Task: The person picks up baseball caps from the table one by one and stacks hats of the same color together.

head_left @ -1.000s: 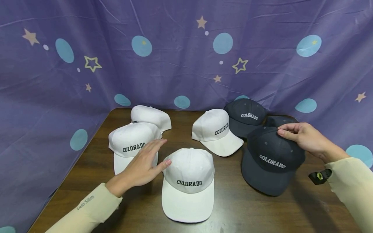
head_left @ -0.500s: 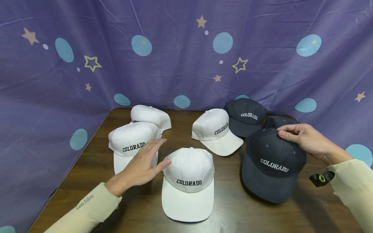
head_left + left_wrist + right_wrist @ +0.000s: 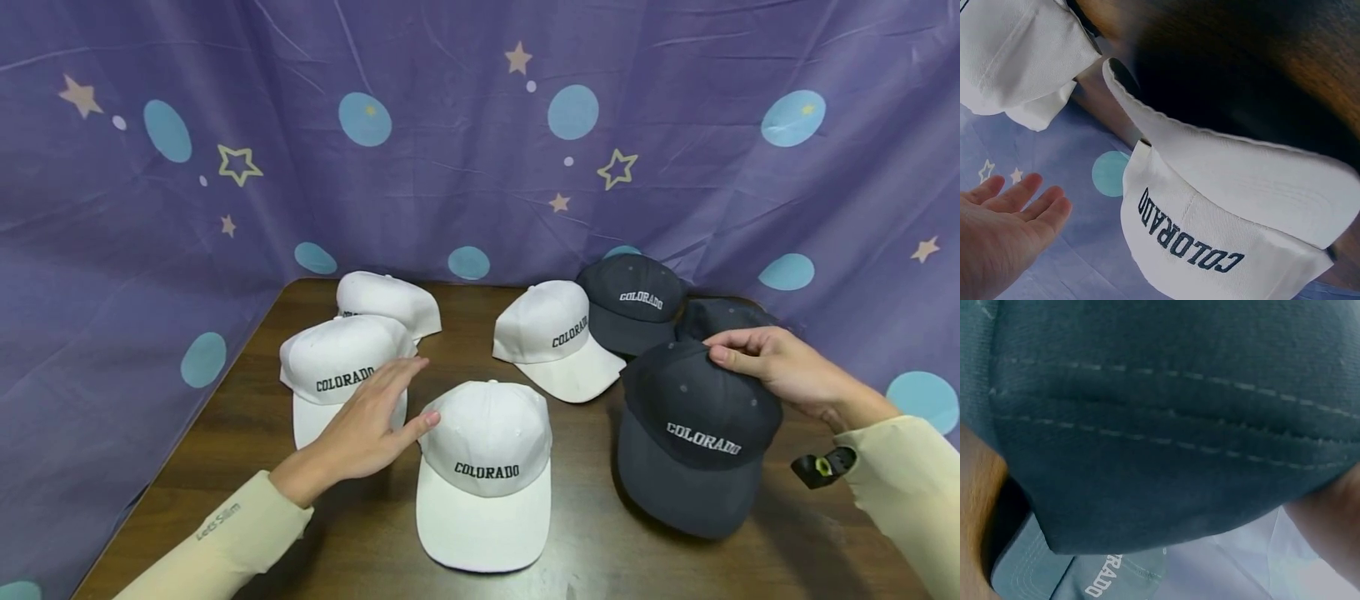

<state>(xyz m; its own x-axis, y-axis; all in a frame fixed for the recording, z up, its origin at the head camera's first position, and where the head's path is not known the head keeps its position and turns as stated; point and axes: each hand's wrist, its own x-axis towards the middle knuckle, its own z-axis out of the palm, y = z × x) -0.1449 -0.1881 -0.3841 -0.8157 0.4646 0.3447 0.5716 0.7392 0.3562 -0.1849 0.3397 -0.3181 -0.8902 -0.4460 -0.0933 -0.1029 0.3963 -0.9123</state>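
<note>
My right hand (image 3: 791,371) pinches the top of a dark navy baseball cap (image 3: 693,433) at the right of the head view, its COLORADO lettering and brim facing me. That cap's stitched panel (image 3: 1166,450) fills most of the right wrist view. Fingers apart, my left hand (image 3: 367,425) is over the left side, between a white cap (image 3: 483,475) at the front middle and another white cap (image 3: 341,358) partly hidden behind it. Its thumb tip overlaps the front cap's crown. In the left wrist view the left fingers (image 3: 1047,212) are extended beside a white cap (image 3: 1210,231), gripping nothing.
Toward the back of the wooden table (image 3: 585,517) stand a white cap (image 3: 386,300) at left, a white cap (image 3: 558,337) at centre, a navy cap (image 3: 633,300) touching it, and a partly covered dark cap (image 3: 723,315). A purple patterned cloth (image 3: 465,183) hangs behind.
The navy cap in my right hand has moved a little toward me, and its brim now sits lower in the head view. My left hand and the white caps have stayed put.
</note>
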